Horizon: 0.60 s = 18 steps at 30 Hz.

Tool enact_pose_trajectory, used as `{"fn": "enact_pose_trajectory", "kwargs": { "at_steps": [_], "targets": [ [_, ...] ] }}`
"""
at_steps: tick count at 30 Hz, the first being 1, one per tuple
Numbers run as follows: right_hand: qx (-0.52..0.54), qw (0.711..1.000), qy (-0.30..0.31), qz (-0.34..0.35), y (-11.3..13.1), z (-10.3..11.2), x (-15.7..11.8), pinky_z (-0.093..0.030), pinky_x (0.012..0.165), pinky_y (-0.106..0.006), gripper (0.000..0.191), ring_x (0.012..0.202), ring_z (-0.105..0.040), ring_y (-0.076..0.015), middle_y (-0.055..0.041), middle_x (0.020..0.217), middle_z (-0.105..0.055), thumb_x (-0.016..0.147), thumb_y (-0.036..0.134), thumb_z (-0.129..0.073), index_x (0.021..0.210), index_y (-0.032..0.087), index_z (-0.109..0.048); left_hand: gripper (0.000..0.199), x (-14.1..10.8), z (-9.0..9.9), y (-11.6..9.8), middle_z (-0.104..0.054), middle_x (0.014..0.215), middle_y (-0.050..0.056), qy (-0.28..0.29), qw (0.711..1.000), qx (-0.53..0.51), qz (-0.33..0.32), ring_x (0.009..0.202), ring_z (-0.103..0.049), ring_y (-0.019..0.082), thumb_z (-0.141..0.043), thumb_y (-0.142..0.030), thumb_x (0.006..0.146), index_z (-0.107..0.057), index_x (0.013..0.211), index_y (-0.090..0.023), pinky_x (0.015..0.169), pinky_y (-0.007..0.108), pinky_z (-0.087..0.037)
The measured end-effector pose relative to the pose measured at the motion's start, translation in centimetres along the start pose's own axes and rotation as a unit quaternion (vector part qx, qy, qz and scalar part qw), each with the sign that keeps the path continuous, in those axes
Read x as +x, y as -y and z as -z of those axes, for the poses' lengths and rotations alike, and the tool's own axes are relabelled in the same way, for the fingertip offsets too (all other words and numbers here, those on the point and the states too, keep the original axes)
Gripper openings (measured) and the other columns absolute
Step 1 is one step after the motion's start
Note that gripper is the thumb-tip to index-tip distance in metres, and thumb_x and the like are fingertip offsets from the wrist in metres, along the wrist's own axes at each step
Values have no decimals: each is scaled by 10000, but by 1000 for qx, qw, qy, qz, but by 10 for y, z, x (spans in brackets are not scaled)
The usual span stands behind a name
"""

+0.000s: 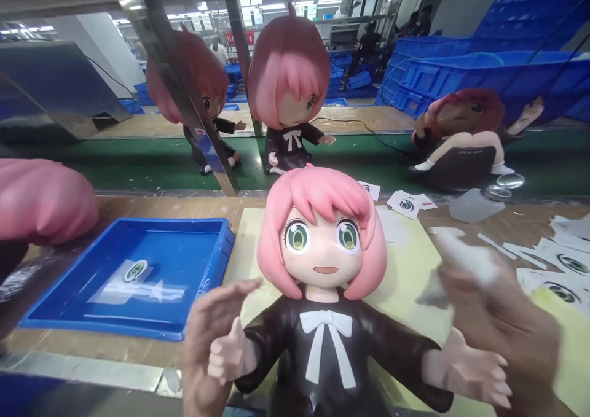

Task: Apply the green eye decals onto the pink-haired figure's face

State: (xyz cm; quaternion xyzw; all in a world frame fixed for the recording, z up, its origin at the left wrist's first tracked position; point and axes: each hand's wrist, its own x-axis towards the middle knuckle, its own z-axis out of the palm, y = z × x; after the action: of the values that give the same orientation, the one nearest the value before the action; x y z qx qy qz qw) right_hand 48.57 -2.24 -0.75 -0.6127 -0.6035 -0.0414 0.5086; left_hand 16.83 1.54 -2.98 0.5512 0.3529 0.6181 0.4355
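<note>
A pink-haired doll point(322, 269) in a black dress with a white bow faces me in the middle, with a green eye on each side of its face. My left hand point(212, 337) is beside the doll's arm at the left, fingers raised and apart from the thumb, nothing seen in it. At the right, my right hand point(507, 331) is blurred and closed around a crumpled white cloth point(468, 257), behind the doll's other arm. Yellow paper point(405, 269) lies under and behind the doll.
A blue tray point(157, 223) at the left holds water and an eye decal point(135, 271). Decal sheets point(566, 260) and a clear bottle point(477, 205) lie right. More dolls point(290, 79) are on the green belt point(359, 171), beyond a metal post point(184, 91).
</note>
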Motion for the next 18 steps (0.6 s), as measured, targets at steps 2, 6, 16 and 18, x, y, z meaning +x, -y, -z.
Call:
{"fn": "enact_pose_trajectory", "kwargs": {
  "at_steps": [2,6,16,18],
  "targets": [
    [20,998,35,48,-3,-20,7,-411,535,-254,253,703,-551,-129,-19,886,-561,1014,214,-570,761,226,-582,408,6,-11,3,-768,840,28,80,996,-36,-17,813,-761,238,-597,-623,957,-665,1100,-248,897,403,-616],
    [47,990,79,107,0,-46,22,-450,598,-287,211,843,-598,-173,-47,964,-558,1027,207,-524,819,239,-548,99,13,-25,-4,-596,562,-47,131,988,-72,27,563,-613,142,-530,-276,1034,-538,942,-242,659,294,-529],
    [-100,948,96,287,-11,-57,69,-429,682,-359,79,832,-494,-220,-97,986,-513,993,180,-534,951,163,-600,280,48,-28,-26,-566,467,-60,-21,973,-115,200,490,-572,129,-686,-290,925,-490,745,-206,575,251,-471],
    [-125,933,102,322,-12,-61,78,-402,679,-363,93,836,-481,-224,-100,1001,-517,992,202,-536,984,152,-614,290,53,-23,-26,-588,470,-54,-4,969,-124,215,501,-588,139,-680,-287,938,-491,733,-206,593,264,-491]
  ]
}}
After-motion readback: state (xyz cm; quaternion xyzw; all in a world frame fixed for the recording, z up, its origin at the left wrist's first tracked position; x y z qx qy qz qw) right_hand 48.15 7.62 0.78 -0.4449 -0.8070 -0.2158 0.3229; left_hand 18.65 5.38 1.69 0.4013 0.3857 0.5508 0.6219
